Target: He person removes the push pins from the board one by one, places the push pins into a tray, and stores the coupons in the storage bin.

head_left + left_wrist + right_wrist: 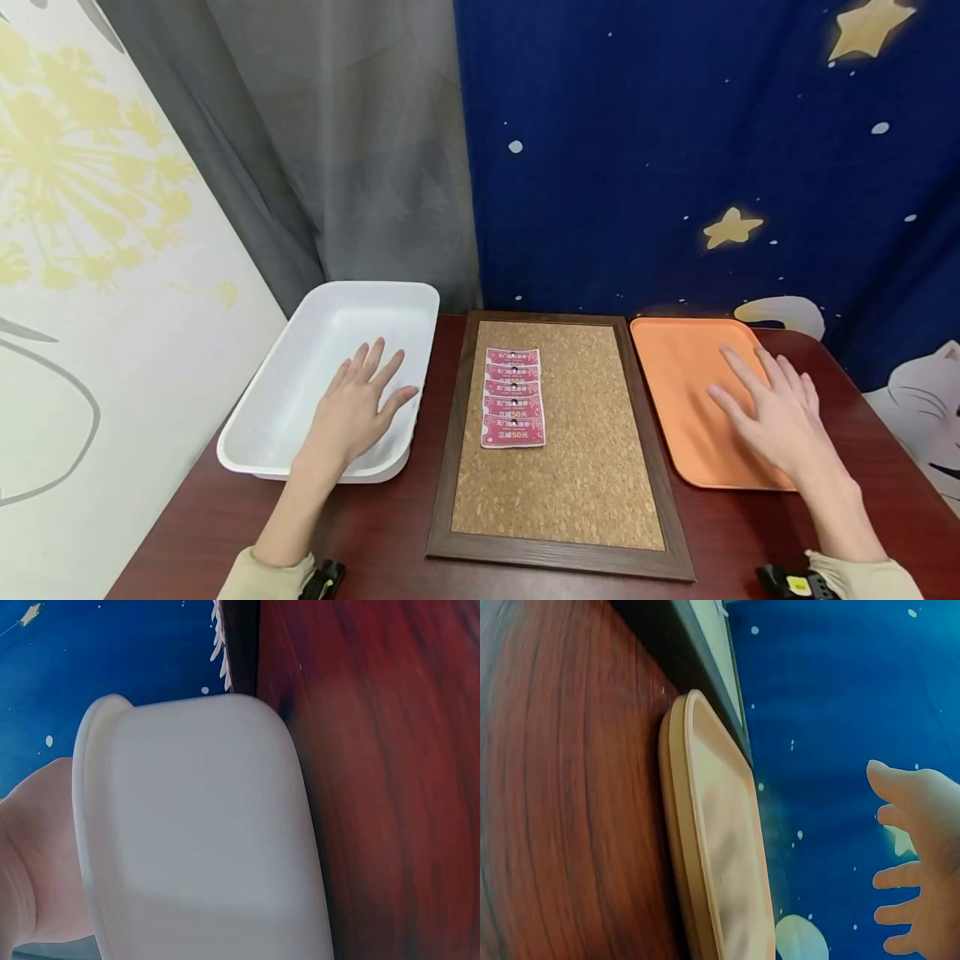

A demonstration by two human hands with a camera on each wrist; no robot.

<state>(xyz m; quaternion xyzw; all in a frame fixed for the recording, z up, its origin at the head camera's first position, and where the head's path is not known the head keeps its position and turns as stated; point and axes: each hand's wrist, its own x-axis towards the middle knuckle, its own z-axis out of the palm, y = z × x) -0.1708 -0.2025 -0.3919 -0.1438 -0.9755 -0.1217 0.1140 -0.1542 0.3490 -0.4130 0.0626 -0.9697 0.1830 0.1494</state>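
My left hand point(351, 412) hovers over the white basin point(300, 350), fingers spread and holding nothing. In the left wrist view the basin's outer wall point(202, 817) hides most of that hand; only its heel and wrist point(49, 847) show. Over the orange tray point(675, 392) my right hand point(783, 417) is spread as well, with nothing in it. The right wrist view shows a gap between that hand point(926, 862) and the tray point(727, 847). Between the two containers lies a framed cork board point(585, 467), bearing a column of several overlapping pink coupons point(513, 432), each with a dark pin-like dot.
Everything stands on a dark red wooden table point(375, 533). A grey curtain point(375, 167) and a blue star-patterned curtain point(600, 167) hang behind its far edge. At the left, a white patterned wall point(150, 350) borders the table. Dark wrist devices point(795, 583) sit at both cuffs.
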